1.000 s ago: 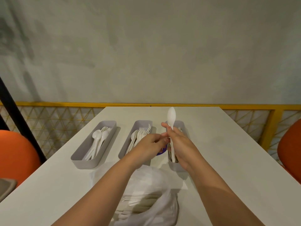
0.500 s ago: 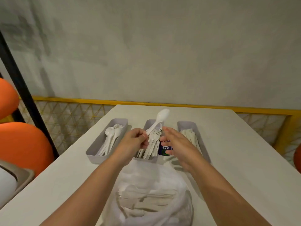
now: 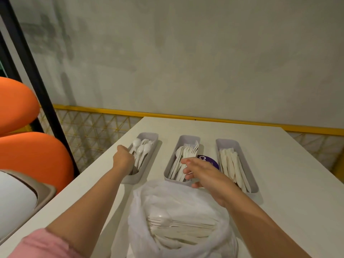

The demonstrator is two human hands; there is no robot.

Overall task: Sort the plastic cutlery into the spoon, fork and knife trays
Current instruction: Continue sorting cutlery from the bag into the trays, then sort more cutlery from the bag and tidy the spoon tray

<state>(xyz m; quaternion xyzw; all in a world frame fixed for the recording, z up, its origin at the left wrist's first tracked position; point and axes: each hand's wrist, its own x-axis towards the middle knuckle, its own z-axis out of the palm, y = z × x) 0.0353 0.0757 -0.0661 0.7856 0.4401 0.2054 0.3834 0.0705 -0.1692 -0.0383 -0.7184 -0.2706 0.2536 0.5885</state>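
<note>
Change: half a second earlier the left hand [image 3: 123,159] holds a spoon raised above the fork tray [image 3: 188,137]. It now reaches into the near left side of the spoon tray [image 3: 148,135], and no spoon stands above the trays.
Spoon: judged to lie among the spoons [image 3: 141,150] heaped in that tray. It cannot be told apart from them.
Left fingers: curled down into the tray and hidden behind the hand. Whether they still clasp a handle cannot be told.
Right hand [image 3: 203,174]: hovers over the near end of the fork tray, fingers [image 3: 186,161] spread apart, holding nothing.
Meaning for the task: one more spoon is probably delivered. The plastic bag [image 3: 138,211] nearest the person still carries a pile of cutlery, so much sorting remains. The free right hand is well placed to draw back to the bag.
Trays: three lie side by side on the bench [image 3: 288,174], with forks [image 3: 188,153] in the middle one and knives [image 3: 232,168] in the knife tray [image 3: 226,142]. A purple lid [image 3: 211,162] lies between these two.
Edges: the spoon tray sits close to the bench's left edge and the left wrist passes just inside it. Beyond the edge stand orange chairs [image 3: 28,159] and a black post [image 3: 37,81].
Open room: bare bench shows right of the knife tray and past the trays' far ends. The bag's mouth nearly touches the near end of the fork tray.
</note>
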